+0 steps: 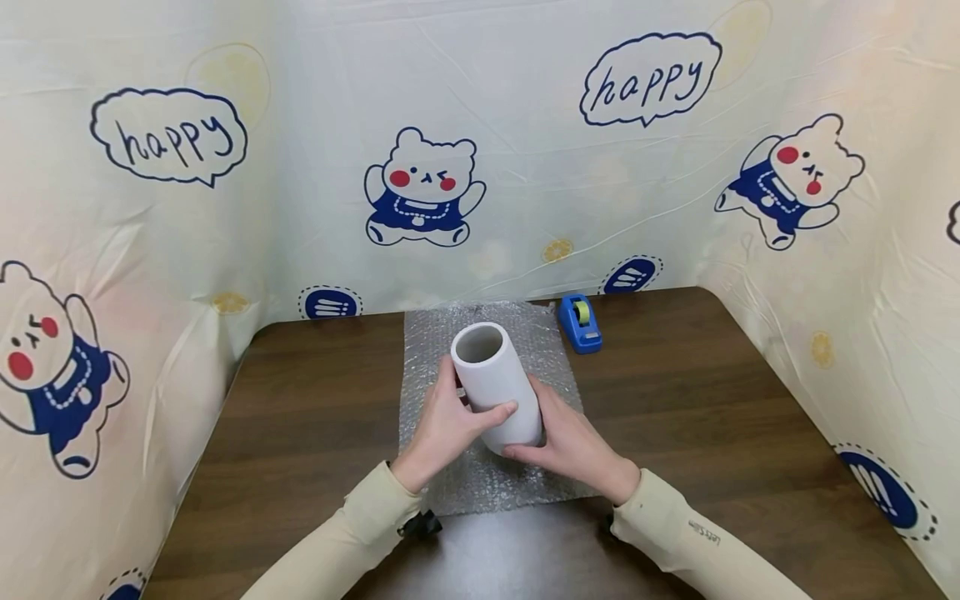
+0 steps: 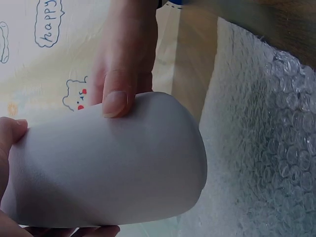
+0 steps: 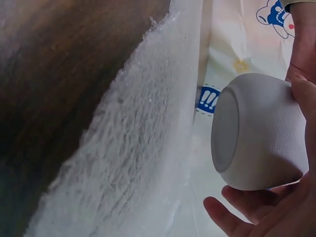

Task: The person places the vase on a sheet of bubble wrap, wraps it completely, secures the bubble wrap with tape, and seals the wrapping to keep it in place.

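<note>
A white vase [image 1: 498, 392] with a round open mouth is held up in both hands, tilted so that its mouth points away and to the left. My left hand [image 1: 442, 421] grips its left side, thumb across the front. Lower down on the right side, my right hand [image 1: 573, 437] holds it near the base, thumb at the front. The flat base of the vase [image 3: 226, 131] shows in the right wrist view. Beneath it a sheet of clear bubble wrap [image 1: 427, 358] lies flat on the table; the vase [image 2: 113, 163] appears apart from the sheet in the left wrist view.
A blue tape dispenser [image 1: 581, 325] with a yellowish roll stands by the back right corner of the bubble wrap. The dark wooden table [image 1: 697, 400] is enclosed at the back and sides by a printed cloth [image 1: 525, 183].
</note>
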Demonstrator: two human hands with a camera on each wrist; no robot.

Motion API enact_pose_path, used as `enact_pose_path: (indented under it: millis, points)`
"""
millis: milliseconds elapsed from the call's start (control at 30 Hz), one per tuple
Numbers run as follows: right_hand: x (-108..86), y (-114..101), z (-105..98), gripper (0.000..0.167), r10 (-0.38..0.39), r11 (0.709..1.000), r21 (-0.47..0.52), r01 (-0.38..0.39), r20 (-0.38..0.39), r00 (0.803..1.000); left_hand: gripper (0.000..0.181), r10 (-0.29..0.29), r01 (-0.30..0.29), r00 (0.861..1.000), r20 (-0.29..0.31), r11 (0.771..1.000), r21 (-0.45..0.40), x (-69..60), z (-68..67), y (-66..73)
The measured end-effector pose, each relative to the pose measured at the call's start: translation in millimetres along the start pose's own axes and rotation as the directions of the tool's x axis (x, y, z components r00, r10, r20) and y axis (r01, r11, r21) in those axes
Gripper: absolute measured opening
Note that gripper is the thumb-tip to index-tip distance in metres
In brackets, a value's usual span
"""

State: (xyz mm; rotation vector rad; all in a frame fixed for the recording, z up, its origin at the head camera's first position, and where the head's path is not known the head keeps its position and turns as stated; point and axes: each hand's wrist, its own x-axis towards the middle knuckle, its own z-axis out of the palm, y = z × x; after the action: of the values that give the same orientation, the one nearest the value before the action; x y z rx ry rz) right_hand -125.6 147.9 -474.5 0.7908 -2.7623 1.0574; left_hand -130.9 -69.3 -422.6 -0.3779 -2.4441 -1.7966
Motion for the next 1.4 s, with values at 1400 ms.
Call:
enact_pose_path:
  millis: [1400]
  points:
    - [-11.9,20.8,-25.3,0.088,-0.151,0.933,-0.338,0.124,-0.057,0.987,0.095,0.038,-0.036,0.999,0.017,0.995,-0.096,-6.9,-37.4,-4.7]
